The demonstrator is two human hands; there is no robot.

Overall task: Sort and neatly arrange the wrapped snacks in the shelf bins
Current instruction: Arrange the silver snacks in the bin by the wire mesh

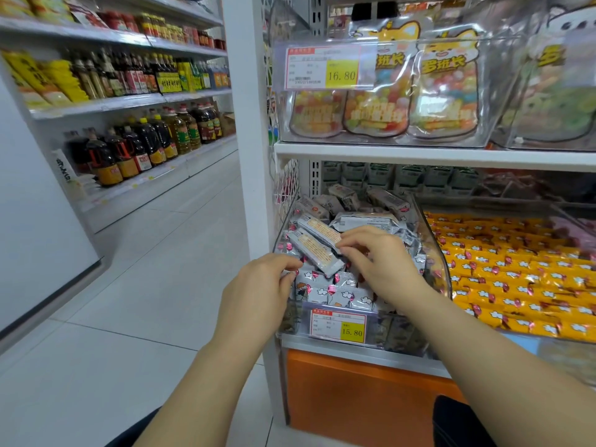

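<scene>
Here, both our hands reach into the clear bin (433,250) of silver snack bars (314,253).
Our right hand (383,262) pinches the end of the upper of two bars atop the bin's pile. Our left hand (258,288) curls its fingers over silver packets (322,293) at the bin's front left corner; we cannot tell whether it grips one. Yellow snacks (516,269) lie right of the bin, a price tag (337,327) on its front.

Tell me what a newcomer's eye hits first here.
Centre: the left hand and right hand pinch silver snack bars atop a jumbled clear bin. To its right lies a bright bed of yellow-orange snacks. On the shelf above, colourful candy pouches stand beside a 16.80 price tag.
</scene>
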